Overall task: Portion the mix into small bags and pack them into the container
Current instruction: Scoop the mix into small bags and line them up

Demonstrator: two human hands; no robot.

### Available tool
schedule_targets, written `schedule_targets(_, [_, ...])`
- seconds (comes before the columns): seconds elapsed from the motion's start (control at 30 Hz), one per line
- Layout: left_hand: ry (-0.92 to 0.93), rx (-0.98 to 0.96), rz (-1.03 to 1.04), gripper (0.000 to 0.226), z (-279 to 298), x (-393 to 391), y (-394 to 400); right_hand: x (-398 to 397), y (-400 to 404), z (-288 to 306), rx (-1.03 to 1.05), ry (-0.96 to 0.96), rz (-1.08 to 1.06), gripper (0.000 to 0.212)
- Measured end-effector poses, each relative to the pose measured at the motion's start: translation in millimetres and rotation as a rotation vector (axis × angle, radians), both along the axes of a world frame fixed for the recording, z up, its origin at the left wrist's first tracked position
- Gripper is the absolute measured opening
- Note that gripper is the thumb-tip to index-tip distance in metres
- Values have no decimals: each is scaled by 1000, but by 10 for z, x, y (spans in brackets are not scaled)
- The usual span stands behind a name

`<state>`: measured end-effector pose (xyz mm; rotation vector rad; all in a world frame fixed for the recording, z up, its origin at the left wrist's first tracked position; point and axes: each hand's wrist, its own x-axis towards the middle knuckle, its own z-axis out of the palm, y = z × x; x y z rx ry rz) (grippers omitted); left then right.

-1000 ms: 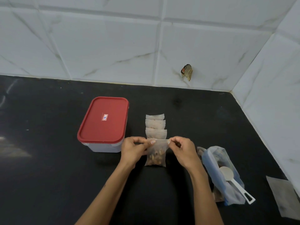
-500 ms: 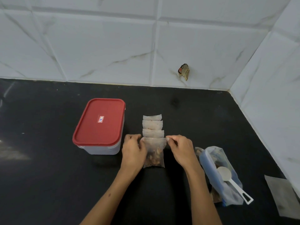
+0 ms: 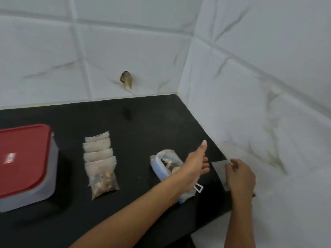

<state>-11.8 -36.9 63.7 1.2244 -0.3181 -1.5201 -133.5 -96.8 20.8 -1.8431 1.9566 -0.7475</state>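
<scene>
Both hands are over at the three o'clock edge of the black counter [image 3: 143, 122], going for a fresh empty bag [image 3: 219, 170] lying flat by the tiled wall. The right hand [image 3: 240, 176] is on it, fingertips curled at the bag's far corner around one o'clock; it looks like a pinch on that edge, though blur makes that hard to confirm. The left hand [image 3: 195, 163] reaches across, thumb raised and fingers loosely spread, holding nothing, just short of the bag's nine o'clock side. The bag's long axis runs roughly from twelve to six, so the right hand is nearer and the left must close in from the left edge to open the mouth. The big bag of mix [image 3: 166, 167] with its white scoop [image 3: 198, 187] sits right under the left forearm. At nine o'clock, four filled small bags [image 3: 100, 163] lie overlapped in a row, and beyond them the container [image 3: 26, 167] sits with its red lid on, nothing packed yet
</scene>
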Motion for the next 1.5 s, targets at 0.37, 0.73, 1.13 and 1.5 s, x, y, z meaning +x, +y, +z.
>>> schedule_targets(0.37, [40, 221, -24, 67, -352, -631, -591, -331, -169, -480, 270, -8, -309, 34])
schedule_targets(0.73, [-26, 93, 40, 27, -267, -298, -417, -135, -147, -194, 172, -204, -143, 17])
schedule_targets(1.13, [-585, -477, 185, 86, -114, 974, 792, 812, 417, 404, 468, -649, 769, 13])
schedule_targets(1.5, [-771, -542, 324, 73, -130, 1255, 1228, 1370, 759, 412, 304, -438, 782, 14])
